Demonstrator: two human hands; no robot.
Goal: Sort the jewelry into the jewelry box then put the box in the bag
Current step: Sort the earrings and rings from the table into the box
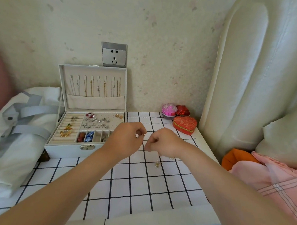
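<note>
A white jewelry box (pixel 64 150) stands open on the left of the checked tablecloth, with necklaces hung in its lid and rings, earrings and beads in its tray. Just right of the box, my left hand (pixel 127 138) and my right hand (pixel 163 142) hover close together above the cloth, fingers curled. Between them they pinch a thin necklace; its small gold pendant (pixel 157 165) dangles below my right hand. A white bag with grey straps (pixel 19 120) lies left of the box.
A red heart-shaped box (pixel 185 124), a pink round box (pixel 169 110) and a small red box (pixel 183 110) sit at the back right by the wall. A padded headboard and pink bedding lie to the right. A wall socket is behind the box.
</note>
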